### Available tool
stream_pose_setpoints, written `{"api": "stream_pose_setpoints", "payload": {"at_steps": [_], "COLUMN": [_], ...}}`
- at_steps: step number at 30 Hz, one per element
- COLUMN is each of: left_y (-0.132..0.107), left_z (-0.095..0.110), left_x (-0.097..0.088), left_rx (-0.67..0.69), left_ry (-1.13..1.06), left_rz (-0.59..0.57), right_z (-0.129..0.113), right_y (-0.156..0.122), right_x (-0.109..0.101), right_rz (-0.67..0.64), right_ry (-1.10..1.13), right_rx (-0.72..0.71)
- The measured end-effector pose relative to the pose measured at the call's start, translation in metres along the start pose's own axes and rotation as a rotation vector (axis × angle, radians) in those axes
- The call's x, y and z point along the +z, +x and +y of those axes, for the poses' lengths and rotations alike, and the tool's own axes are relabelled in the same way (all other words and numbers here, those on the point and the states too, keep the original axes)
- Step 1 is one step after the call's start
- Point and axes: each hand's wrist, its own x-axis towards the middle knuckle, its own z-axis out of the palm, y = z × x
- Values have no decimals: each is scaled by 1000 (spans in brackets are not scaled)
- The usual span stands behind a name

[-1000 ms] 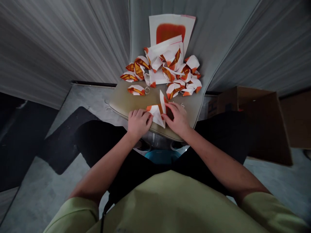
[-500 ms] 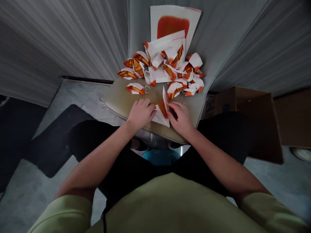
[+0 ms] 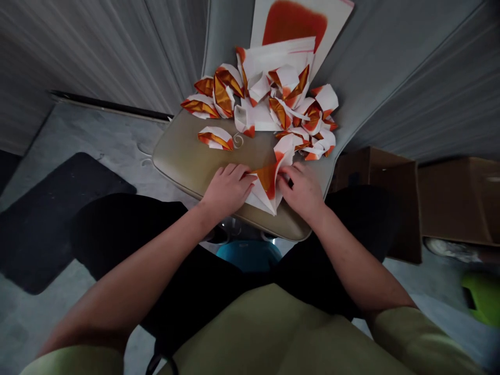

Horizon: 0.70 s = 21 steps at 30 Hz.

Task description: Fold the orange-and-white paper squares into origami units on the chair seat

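Note:
A white and orange sheet of paper [image 3: 267, 187], partly folded, lies on the near edge of a beige chair seat [image 3: 187, 156]. My left hand [image 3: 226, 188] presses its left side down with the fingers curled together. My right hand [image 3: 303, 188] pinches the paper's right flap, which stands up. Behind them sits a pile of folded paper pieces [image 3: 269, 99] in white, orange and gold. One folded piece [image 3: 214, 138] lies apart at the left. Flat unfolded sheets [image 3: 297, 26] with a red patch lean against the chair back.
A grey ribbed wall [image 3: 97, 52] rises behind the chair. Brown cardboard boxes [image 3: 394, 177] stand on the floor at the right. A dark mat [image 3: 42, 219] lies at the left. A blue object [image 3: 248, 256] shows under the seat and something green [image 3: 482, 297] is at far right.
The camera has tilted and moved closer, so the chair and pile sit higher and larger. Both hands stay on the paper, and the right flap is folded further up.

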Motion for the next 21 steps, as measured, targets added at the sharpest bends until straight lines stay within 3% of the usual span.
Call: {"api": "stream_pose_setpoints", "payload": {"at_steps": [6,11,21], "left_y": [-3,1,27], "left_z": [3,8,6], "left_x": [-7,-12,-24], "left_rx": [8,0,-32], "left_ry": [-19,3,30], "left_rz": [-41,-65,-279], "right_z": [-1,-6,-7], "right_y": [3,-9,-10], "right_x": [-8,-8,0], "right_rz": [-120,-89,-33], "right_ry": [-31,-104,-166], "right_rx": [-19,-57,-21]}}
